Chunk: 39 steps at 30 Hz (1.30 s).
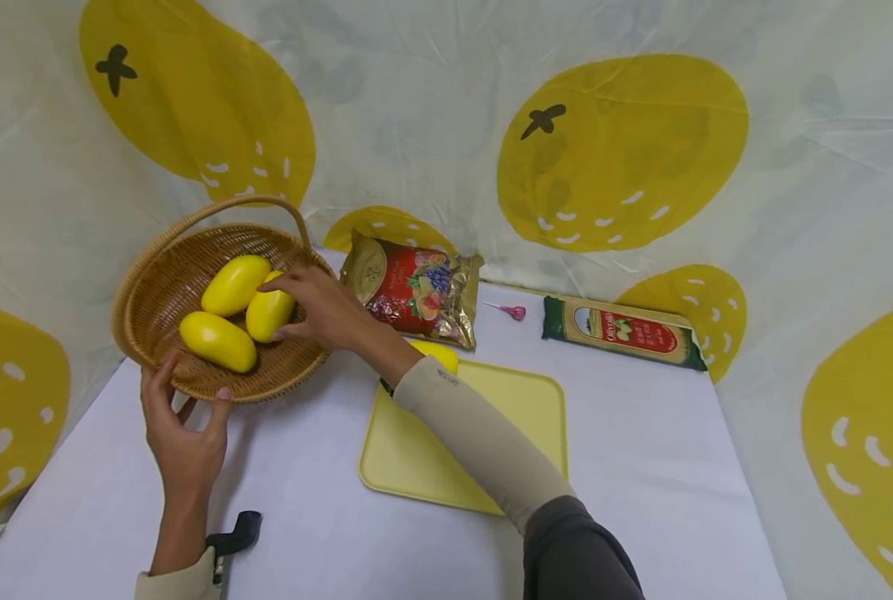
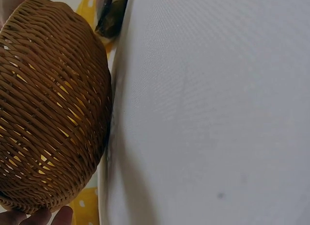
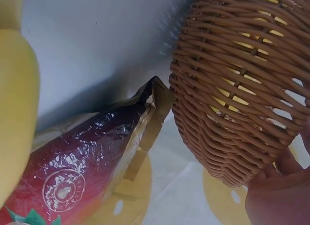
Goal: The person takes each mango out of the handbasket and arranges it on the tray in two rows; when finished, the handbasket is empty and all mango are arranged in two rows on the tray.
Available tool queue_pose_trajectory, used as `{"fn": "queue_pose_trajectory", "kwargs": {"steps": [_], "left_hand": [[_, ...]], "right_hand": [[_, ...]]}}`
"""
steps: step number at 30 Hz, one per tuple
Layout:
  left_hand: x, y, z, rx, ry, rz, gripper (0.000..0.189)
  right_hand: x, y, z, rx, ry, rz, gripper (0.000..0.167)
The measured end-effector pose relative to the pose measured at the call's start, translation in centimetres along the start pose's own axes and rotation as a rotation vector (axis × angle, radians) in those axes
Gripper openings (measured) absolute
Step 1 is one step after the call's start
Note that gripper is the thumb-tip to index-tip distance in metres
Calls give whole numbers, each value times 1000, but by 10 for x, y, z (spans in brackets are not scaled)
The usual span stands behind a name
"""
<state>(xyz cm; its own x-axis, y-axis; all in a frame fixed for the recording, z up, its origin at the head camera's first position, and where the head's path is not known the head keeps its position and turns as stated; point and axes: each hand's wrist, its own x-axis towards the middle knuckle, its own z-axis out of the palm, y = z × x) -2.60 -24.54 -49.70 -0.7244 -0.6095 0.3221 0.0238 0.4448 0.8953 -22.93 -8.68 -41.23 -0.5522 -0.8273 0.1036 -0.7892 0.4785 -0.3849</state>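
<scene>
A wicker basket [image 1: 161, 275] with an arched handle leans toward me at the left, three yellow mangoes inside. My left hand [image 1: 187, 442] holds its near rim, thumb toward the front; those fingertips also show low in the left wrist view, against the weave [image 2: 53, 104]. Reaching over the basket's right rim, my right hand [image 1: 322, 308] has thumb and fingers around the rightmost mango [image 1: 266, 312]. The other two, an upper mango [image 1: 234, 285] and a lower mango [image 1: 218, 342], lie beside it. Another mango [image 1: 437, 354] is partly hidden behind my right forearm.
A yellow tray [image 1: 393, 450] lies under my right forearm. Behind it stands a red and gold candy bag [image 1: 416, 287], close to the basket. Farther right are a pink lollipop [image 1: 516, 312] and a long green-ended pasta packet [image 1: 622, 332], near the fruit-print curtain [image 1: 431, 125].
</scene>
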Motion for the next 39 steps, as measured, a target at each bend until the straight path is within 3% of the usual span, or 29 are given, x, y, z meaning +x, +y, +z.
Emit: {"fn": "queue_pose_trajectory", "kwargs": {"steps": [15, 28, 39], "left_hand": [[-1, 0, 3, 6, -2, -4, 79], [-1, 1, 4, 9, 5, -12, 78], [0, 3, 4, 31, 3, -15, 77]], "right_hand": [[25, 6, 1, -62, -75, 51, 64], [48, -5, 14, -85, -148, 98, 60], [54, -6, 21, -159, -183, 68, 54]]}}
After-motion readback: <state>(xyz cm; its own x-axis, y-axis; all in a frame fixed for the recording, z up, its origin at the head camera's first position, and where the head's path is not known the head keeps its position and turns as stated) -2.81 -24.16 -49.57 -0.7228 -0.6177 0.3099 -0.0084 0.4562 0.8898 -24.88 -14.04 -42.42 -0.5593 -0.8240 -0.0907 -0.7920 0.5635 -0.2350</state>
